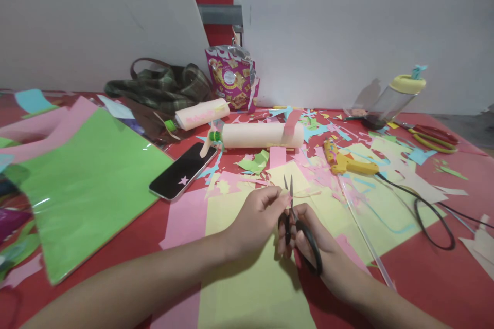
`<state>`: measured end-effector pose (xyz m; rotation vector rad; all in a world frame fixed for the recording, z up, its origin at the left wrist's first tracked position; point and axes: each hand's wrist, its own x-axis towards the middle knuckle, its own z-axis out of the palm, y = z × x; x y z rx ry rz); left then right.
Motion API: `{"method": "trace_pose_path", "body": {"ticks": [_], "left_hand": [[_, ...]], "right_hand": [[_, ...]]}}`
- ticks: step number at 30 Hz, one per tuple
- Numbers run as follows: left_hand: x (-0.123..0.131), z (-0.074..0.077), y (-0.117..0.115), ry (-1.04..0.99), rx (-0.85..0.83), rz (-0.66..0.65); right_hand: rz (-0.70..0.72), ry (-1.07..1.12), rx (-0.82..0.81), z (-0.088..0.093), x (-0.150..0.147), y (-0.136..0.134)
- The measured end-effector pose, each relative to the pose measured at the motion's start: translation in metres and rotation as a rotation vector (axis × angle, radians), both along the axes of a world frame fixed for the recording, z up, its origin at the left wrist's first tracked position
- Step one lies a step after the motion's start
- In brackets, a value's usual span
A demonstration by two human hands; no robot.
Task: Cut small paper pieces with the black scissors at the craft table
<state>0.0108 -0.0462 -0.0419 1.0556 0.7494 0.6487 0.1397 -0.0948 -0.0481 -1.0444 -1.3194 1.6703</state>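
Observation:
My right hand has its fingers through the black handles of a pair of scissors, whose narrow blades point up and away, slightly apart. Right beside the blades, my left hand is closed in a pinch. Whatever sits between its thumb and finger is too small to make out. Beneath both hands lie a long yellow paper sheet and a pink paper strip. A tiny pink paper star rests on the black phone to the left.
Two paper-wrapped bottles lie behind the hands. A yellow glue gun with a black cord is at right, near a clear bottle and red-yellow scissors. Green paper covers the left; a snack bag stands behind.

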Motion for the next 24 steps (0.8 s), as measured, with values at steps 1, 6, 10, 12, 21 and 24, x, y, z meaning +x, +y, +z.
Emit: {"method": "trace_pose_path", "body": {"ticks": [1,6,10,12,21,24], "left_hand": [[0.0,0.0,0.0,-0.001,0.001,-0.003],[0.001,0.003,0.001,0.04,0.041,0.014],[-0.001,0.007,0.003,0.149,0.12,0.098],[-0.001,0.008,0.004,0.186,0.152,0.121],[0.001,0.009,0.003,0.099,0.136,0.013],[0.002,0.011,0.004,0.109,0.166,-0.008]], "right_hand": [[-0.002,-0.002,-0.005,0.001,0.0,0.0],[-0.02,0.014,-0.024,0.002,-0.001,0.001],[-0.017,0.073,-0.055,-0.001,-0.003,0.0],[-0.031,0.101,-0.081,-0.003,-0.004,0.001],[-0.256,0.256,-0.057,-0.014,-0.001,0.005],[-0.363,0.323,-0.085,-0.013,-0.001,0.01]]}}
